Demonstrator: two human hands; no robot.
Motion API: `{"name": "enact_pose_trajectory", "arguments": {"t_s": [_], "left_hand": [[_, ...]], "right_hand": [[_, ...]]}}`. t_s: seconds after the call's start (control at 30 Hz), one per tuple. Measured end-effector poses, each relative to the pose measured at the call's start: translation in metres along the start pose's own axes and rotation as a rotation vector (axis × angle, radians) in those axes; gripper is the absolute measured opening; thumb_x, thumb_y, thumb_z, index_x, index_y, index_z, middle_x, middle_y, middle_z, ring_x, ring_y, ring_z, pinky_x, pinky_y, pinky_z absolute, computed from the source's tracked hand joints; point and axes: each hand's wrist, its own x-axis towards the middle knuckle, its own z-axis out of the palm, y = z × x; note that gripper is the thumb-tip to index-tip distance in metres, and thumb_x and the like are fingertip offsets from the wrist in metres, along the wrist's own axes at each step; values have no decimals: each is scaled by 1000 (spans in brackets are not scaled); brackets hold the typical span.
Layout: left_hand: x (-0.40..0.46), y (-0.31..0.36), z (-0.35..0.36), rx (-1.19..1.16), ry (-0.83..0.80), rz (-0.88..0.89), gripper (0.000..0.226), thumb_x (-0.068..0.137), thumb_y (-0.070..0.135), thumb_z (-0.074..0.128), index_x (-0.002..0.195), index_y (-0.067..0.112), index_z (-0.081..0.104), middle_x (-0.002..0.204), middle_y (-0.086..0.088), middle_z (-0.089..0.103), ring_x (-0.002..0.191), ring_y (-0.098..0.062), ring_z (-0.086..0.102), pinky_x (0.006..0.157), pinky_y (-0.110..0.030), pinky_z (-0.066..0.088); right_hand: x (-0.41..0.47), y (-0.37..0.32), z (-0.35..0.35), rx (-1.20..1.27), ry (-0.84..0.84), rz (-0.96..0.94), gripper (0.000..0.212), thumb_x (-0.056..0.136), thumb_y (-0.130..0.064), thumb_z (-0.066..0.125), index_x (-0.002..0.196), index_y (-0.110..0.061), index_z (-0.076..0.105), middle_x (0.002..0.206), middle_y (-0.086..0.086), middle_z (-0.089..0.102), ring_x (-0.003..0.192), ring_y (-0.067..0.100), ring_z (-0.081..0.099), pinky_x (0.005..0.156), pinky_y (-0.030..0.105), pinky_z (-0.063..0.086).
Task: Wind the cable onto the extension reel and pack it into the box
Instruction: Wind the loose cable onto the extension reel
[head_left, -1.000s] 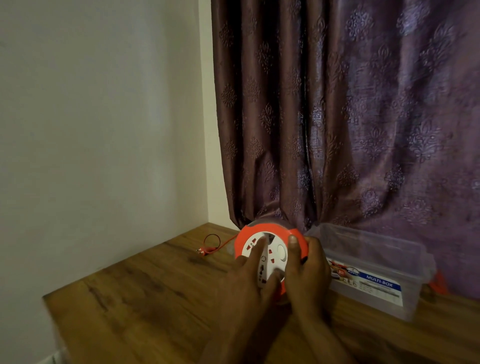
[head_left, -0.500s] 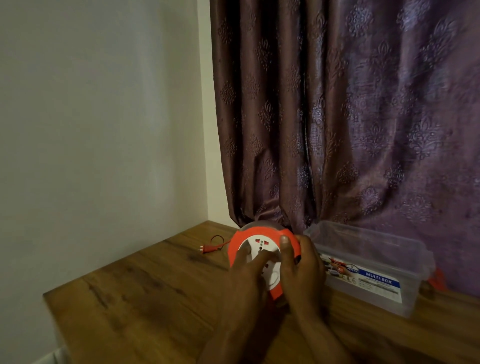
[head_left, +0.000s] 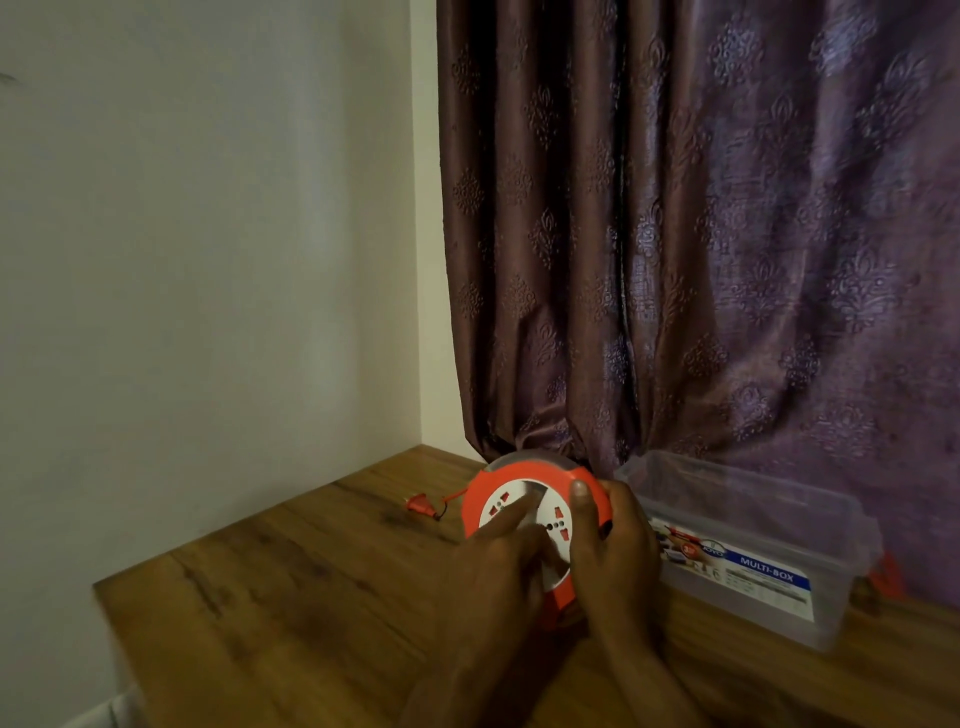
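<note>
An orange extension reel (head_left: 524, 480) with a white socket face stands tilted on the wooden table (head_left: 311, 597). My left hand (head_left: 493, 571) lies on the white face, fingers spread across the sockets. My right hand (head_left: 613, 551) grips the reel's right rim, thumb on the orange edge. A short length of orange cable ends in an orange plug (head_left: 418, 505) lying on the table just left of the reel. A clear plastic box (head_left: 753, 545) with a blue "MULTI-BOX" label stands open to the right, touching distance from my right hand.
A purple patterned curtain (head_left: 701, 234) hangs behind the reel and box. A white wall (head_left: 208, 260) bounds the table on the left. The table's left edge (head_left: 119, 613) drops off near the bottom left. Something orange (head_left: 885, 574) lies behind the box.
The loose cable has shortened and the plug has slid right, closer to the reel. My left hand's fingers have shifted round on the white face. The right hand stays on the rim.
</note>
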Motion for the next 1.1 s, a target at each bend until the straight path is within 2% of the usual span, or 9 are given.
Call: {"name": "enact_pose_trajectory", "arguments": {"t_s": [0.1, 0.17, 0.27, 0.4, 0.47, 0.57, 0.7, 0.93, 1.1], "left_hand": [[0, 1, -3, -53, 218, -42, 24, 83, 27, 51, 104, 35, 60, 117, 10, 62, 96, -1, 54, 81, -14, 46], [0, -1, -4, 1, 224, -61, 27, 88, 30, 52, 114, 36, 54, 109, 9, 64, 85, -1, 55, 72, -14, 46], [-2, -4, 2, 42, 56, -164, 48, 91, 52, 41, 137, 41, 34, 128, 8, 56, 102, -4, 54, 88, -19, 44], [-3, -1, 8, 18, -137, -236, 71, 85, 67, 36, 145, 46, 3, 148, 5, 36, 124, -12, 45, 103, -32, 40], [-6, -1, 5, -17, -88, -160, 69, 87, 60, 43, 143, 47, 6, 134, 4, 53, 111, -14, 56, 89, -27, 47], [-7, -3, 3, -16, -31, -104, 63, 87, 52, 49, 141, 46, 17, 123, 6, 60, 105, -10, 58, 75, -7, 37], [-1, -3, 12, -32, -147, -225, 59, 92, 52, 42, 143, 47, 13, 148, 4, 33, 127, -12, 39, 101, -23, 36], [1, -2, 9, 39, -188, -160, 59, 86, 40, 55, 136, 51, 28, 150, 3, 30, 131, -19, 38, 105, -28, 37], [1, 1, 1, 37, -94, -64, 34, 82, 35, 55, 113, 48, 57, 146, 8, 41, 127, -17, 46, 101, -27, 40]], "right_hand": [[3, -2, -2, -7, 50, -19, 34, 90, -58, 39, 84, -28, 54, 74, -10, 59, 70, -1, 56, 58, 16, 38], [4, -1, -2, 7, 52, -6, 36, 91, -58, 40, 85, -26, 55, 76, -8, 61, 71, 4, 59, 58, 21, 44], [3, -1, -3, -16, 78, -26, 39, 88, -59, 38, 87, -24, 56, 78, -10, 60, 72, -3, 54, 59, 13, 38], [2, -5, -3, -20, 85, -20, 37, 86, -59, 36, 85, -25, 54, 79, -10, 59, 72, -6, 51, 59, 10, 32], [2, -6, -3, -27, 87, -31, 38, 85, -59, 36, 86, -25, 55, 79, -11, 58, 72, -8, 50, 59, 8, 29], [2, -5, -2, -10, 75, -29, 44, 85, -59, 36, 89, -21, 58, 81, -9, 60, 72, 3, 55, 60, 13, 35], [3, -5, -2, 3, 72, -32, 43, 87, -58, 39, 89, -21, 59, 81, -8, 61, 71, 4, 57, 59, 14, 37], [2, -3, -2, 17, 34, -5, 38, 90, -56, 44, 94, -22, 60, 87, -9, 63, 78, 7, 60, 65, 16, 42], [0, -2, -2, 1, 29, 2, 39, 88, -51, 43, 96, -19, 64, 86, -10, 63, 76, -7, 53, 63, 5, 33]]}}
